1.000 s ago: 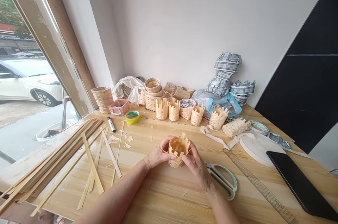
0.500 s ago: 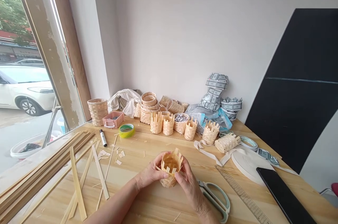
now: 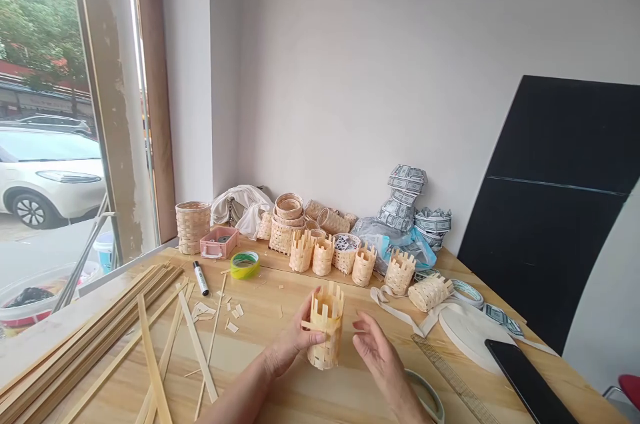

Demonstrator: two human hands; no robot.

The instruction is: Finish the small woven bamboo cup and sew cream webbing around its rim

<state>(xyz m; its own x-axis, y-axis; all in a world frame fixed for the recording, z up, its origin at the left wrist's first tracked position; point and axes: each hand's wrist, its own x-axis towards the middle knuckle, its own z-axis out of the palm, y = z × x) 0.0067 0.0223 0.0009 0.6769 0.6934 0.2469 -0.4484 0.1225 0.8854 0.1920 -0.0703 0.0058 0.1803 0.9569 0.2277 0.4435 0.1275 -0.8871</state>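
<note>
The unfinished bamboo basket (image 3: 326, 331) stood upright in the lower middle of the frame, with its strips rising free at the top and one loose strip (image 3: 310, 325) sticking out on the left side. Its bottom was very near the desk (image 3: 295, 401), but I cannot tell if it was touching. The left hand (image 3: 293, 341) gripped the basket from the left, and its fingers (image 3: 315, 337) were closed on the woven wall. The right hand (image 3: 380, 351) was open with the fingers spread, just beside the basket on the right and not touching it.

Under this hand, at the bottom edge, were the scissors (image 3: 427, 397), only partly in view. To the right lay a ruler (image 3: 455, 381), a white tape roll (image 3: 473, 334) and a black tablet (image 3: 525, 381). At the lower left was a pile of long bamboo strips (image 3: 85, 337), with small cut pieces (image 3: 233, 311) nearer the basket. Behind these were a black marker (image 3: 201, 277) and a green tape roll (image 3: 245, 265). Along the far edge of the desk stood a row of small baskets (image 3: 323, 256), beside a pink box (image 3: 219, 242). A white car (image 3: 45, 177) showed through the window at the upper left.
</note>
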